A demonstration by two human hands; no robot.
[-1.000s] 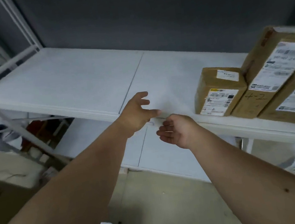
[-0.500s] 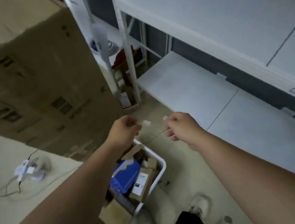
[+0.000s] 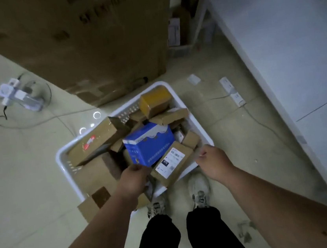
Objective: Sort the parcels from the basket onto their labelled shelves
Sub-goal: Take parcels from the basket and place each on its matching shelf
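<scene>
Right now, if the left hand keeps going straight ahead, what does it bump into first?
Probably the blue box in the basket. The left hand points up at its near corner, though depth is hard to judge from above.

White basket (image 3: 197, 119) on the floor at your feet, heaped with parcels; blue box (image 3: 149, 144) tilted at the centre; brown carton with white shipping label (image 3: 172, 165) slanting over the near rim; tape-wrapped yellowish carton (image 3: 154, 101) at the far corner; white shelf (image 3: 285, 47) to your right.
</scene>
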